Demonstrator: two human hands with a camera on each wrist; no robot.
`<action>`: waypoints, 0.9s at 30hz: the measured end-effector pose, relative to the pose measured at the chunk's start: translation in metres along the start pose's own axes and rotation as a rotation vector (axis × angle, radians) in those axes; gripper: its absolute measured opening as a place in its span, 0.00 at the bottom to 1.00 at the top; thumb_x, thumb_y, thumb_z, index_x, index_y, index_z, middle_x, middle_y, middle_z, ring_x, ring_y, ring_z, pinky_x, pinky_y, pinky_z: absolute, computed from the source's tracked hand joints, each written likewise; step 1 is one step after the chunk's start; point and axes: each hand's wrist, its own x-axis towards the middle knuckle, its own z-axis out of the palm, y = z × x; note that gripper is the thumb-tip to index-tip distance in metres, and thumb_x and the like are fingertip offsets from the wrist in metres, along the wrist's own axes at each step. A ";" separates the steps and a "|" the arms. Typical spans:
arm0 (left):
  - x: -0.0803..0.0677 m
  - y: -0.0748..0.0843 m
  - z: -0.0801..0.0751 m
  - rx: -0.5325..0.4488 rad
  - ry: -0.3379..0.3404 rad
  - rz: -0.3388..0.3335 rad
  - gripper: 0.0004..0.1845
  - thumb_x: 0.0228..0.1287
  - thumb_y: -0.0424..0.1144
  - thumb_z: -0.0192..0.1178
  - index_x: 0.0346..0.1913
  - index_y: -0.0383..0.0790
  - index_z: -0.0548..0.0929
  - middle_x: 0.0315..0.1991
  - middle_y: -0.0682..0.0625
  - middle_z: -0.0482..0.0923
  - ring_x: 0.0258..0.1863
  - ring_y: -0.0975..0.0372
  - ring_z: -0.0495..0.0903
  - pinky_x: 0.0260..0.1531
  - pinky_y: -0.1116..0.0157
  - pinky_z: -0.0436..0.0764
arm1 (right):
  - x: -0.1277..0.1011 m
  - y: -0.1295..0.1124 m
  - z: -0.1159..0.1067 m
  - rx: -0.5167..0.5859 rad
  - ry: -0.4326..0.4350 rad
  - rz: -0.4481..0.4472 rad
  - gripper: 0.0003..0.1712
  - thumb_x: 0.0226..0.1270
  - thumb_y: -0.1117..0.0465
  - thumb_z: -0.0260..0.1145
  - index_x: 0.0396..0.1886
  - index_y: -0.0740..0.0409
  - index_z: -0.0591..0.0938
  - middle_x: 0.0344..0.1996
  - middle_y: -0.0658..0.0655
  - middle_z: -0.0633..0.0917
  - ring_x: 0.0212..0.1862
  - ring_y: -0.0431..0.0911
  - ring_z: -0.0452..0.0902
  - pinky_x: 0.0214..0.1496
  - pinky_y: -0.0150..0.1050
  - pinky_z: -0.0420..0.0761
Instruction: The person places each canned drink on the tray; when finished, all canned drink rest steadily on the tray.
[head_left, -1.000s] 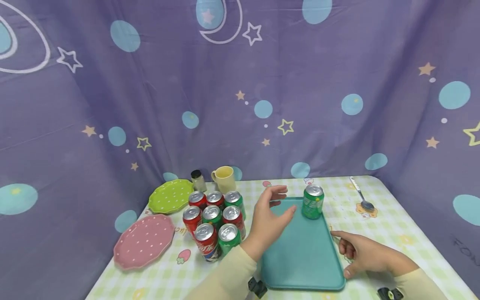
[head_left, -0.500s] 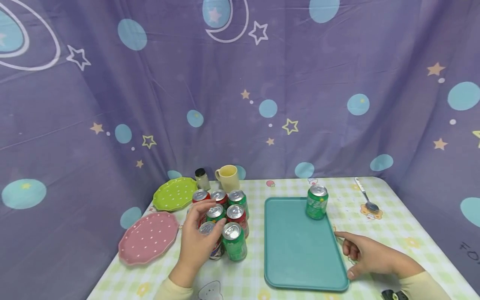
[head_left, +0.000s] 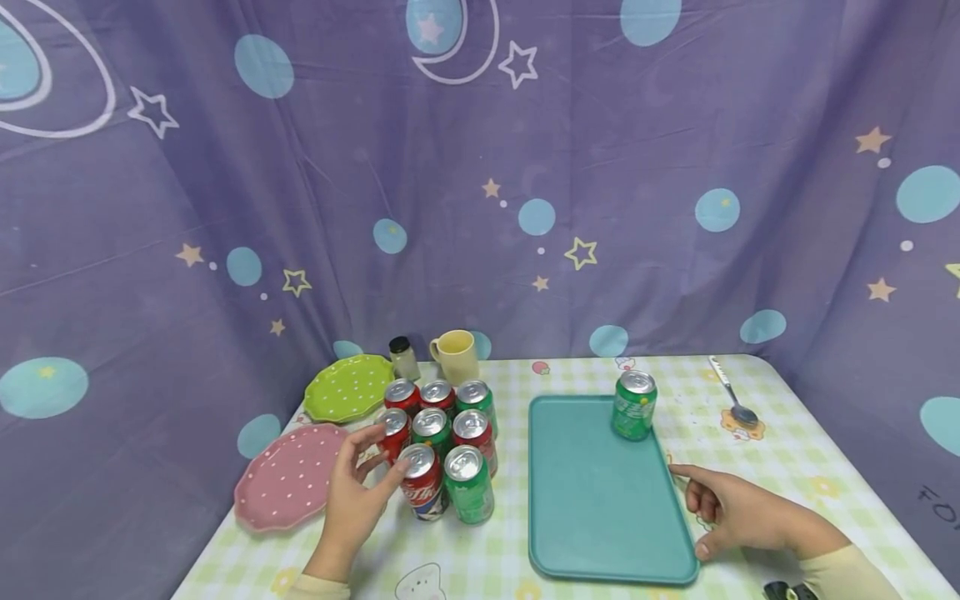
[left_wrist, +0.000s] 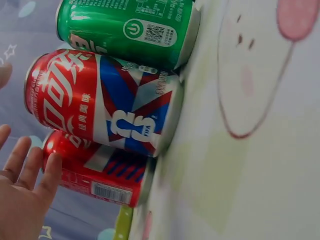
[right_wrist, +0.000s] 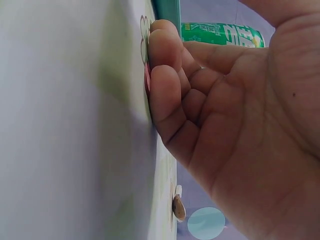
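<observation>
While fingers spread, left hand (head_left: pixel 351 493) just left of front red can (head_left: pixel 422 482), holding nothing.

I see my left hand (head_left: pixel 351 492) open beside the front red can (head_left: pixel 422 482), my right hand (head_left: pixel 738 512) resting against the teal tray (head_left: pixel 600 508).

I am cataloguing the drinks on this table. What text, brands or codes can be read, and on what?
Front red can: large white Chinese brand script, not legible to me.
Red can behind it: barcode, digits blurred.
Green can: QR code and small print, too small.
Green can on the tray: logo blurred.
</observation>
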 end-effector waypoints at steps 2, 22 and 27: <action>-0.001 -0.004 -0.001 -0.006 -0.007 -0.004 0.33 0.55 0.21 0.76 0.65 0.31 0.76 0.60 0.37 0.78 0.57 0.47 0.77 0.54 0.64 0.84 | 0.000 0.000 0.000 -0.002 0.001 -0.003 0.67 0.51 0.60 0.86 0.77 0.82 0.53 0.39 0.63 0.76 0.34 0.44 0.71 0.31 0.39 0.74; -0.012 -0.020 -0.003 0.056 -0.302 -0.209 0.42 0.49 0.32 0.84 0.68 0.45 0.75 0.58 0.46 0.79 0.53 0.56 0.81 0.54 0.61 0.85 | 0.000 0.003 -0.001 -0.026 -0.005 -0.042 0.66 0.51 0.59 0.85 0.77 0.81 0.53 0.39 0.61 0.76 0.35 0.44 0.73 0.32 0.39 0.75; -0.013 -0.022 -0.001 0.105 -0.302 -0.269 0.42 0.49 0.34 0.84 0.67 0.46 0.75 0.57 0.48 0.82 0.55 0.57 0.82 0.52 0.61 0.84 | 0.000 0.001 -0.001 -0.023 -0.006 -0.049 0.66 0.51 0.60 0.85 0.77 0.82 0.53 0.39 0.61 0.76 0.34 0.44 0.73 0.32 0.39 0.75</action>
